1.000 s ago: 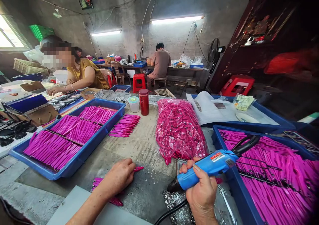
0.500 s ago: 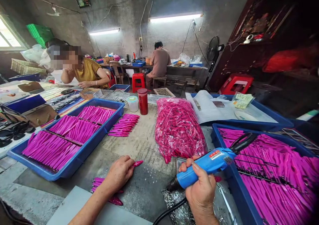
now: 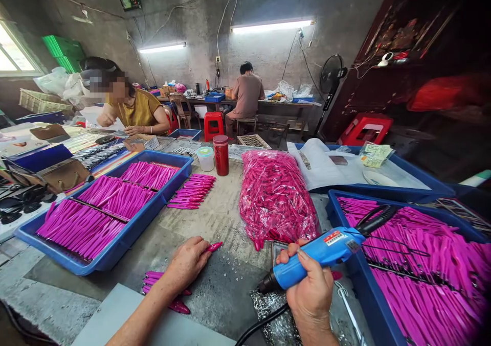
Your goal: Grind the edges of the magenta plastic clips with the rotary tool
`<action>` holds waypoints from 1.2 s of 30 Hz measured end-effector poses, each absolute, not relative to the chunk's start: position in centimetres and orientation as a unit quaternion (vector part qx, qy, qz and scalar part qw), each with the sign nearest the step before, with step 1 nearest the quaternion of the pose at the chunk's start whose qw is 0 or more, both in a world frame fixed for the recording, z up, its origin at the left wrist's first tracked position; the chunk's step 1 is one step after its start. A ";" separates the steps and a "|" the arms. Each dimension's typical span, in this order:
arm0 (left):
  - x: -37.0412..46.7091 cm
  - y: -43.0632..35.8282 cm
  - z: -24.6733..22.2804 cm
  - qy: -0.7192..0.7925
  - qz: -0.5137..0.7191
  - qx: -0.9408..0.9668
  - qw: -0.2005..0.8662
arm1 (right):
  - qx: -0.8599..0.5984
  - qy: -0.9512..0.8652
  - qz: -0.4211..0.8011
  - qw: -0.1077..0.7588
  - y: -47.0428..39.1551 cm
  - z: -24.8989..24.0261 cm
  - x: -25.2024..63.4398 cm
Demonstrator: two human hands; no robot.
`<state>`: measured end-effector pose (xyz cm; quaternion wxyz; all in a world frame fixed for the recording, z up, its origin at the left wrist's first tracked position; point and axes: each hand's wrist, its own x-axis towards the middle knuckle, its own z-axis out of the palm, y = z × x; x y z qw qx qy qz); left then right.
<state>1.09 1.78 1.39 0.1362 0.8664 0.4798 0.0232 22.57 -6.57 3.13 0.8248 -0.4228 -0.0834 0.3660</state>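
My left hand (image 3: 192,260) is closed on a magenta plastic piece with a pointed tip (image 3: 215,246), just above the table. Under my left forearm lie several similar magenta pieces (image 3: 152,279). In my right hand (image 3: 310,279) is a blue electric screwdriver (image 3: 320,259), its black nose pointing down and left. Below that nose sits a heap of small shiny metal parts (image 3: 264,310). Tiny metal rings (image 3: 232,269) lie scattered on the table between my hands. A clear bag of pink-red pieces (image 3: 276,198) stands just beyond the screwdriver.
Blue trays of magenta strips stand at left (image 3: 95,269) and right (image 3: 355,269). A row of magenta pieces (image 3: 194,190) lies near a red flask (image 3: 221,157) and a white tub (image 3: 206,159). One person (image 3: 136,113) sits across the table; another (image 3: 247,93) sits farther back.
The whole view has shifted slightly. The person across the table has lowered a hand from the face. My hands keep nearly the same pose and hold.
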 end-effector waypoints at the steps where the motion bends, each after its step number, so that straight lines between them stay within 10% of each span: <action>1: 1.2 1.8 1.4 0.478 0.022 0.868 0.136 | -0.422 -0.084 0.366 0.825 -6.6 3.1 22.6; 36: 2.6 1.7 0.9 0.488 0.044 0.858 0.154 | -0.428 -0.075 0.374 0.820 -6.5 3.4 22.6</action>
